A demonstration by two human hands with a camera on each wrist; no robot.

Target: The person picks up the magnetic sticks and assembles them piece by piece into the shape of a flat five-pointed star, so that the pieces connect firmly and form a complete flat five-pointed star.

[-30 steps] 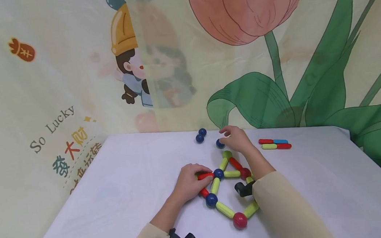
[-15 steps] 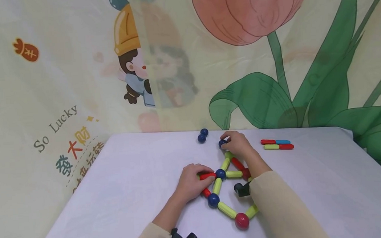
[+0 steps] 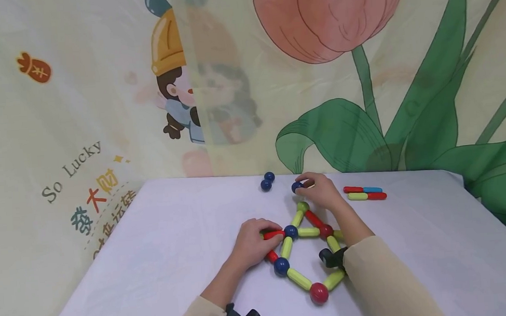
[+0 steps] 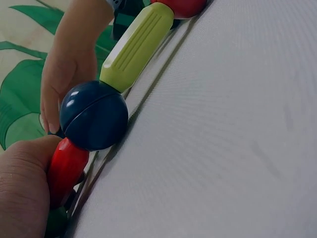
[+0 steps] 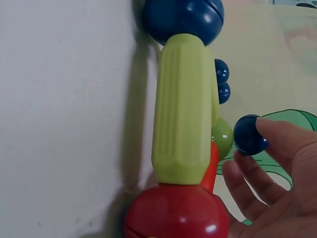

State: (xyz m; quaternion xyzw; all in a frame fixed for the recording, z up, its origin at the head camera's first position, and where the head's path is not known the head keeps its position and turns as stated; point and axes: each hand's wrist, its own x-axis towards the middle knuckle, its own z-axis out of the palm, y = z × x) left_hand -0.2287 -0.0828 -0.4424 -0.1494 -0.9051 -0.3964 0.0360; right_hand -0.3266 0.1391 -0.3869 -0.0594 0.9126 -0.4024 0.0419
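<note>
On the white table lies a frame of magnetic building rods and balls, with yellow-green rods (image 3: 298, 279), red rods and blue, red and green balls. My left hand (image 3: 250, 242) holds a red rod (image 4: 67, 171) at the frame's left side, its end meeting a blue ball (image 4: 94, 115). My right hand (image 3: 320, 192) pinches a loose dark blue ball (image 5: 249, 135) between thumb and fingers, just beyond the green ball (image 3: 302, 206) at the frame's far corner. The right forearm and its wrist camera hide part of the frame's right side.
Two more blue balls (image 3: 266, 185) sit together near the table's back edge. Back right lie two pairs of rods, red with blue (image 3: 362, 189) and yellow-green with red (image 3: 367, 196). A printed cloth (image 3: 231, 82) hangs behind the table.
The right hand has taken hold of the loose blue ball and shifted it slightly right and away from the two other blue balls. The left hand stays on the red rod.
</note>
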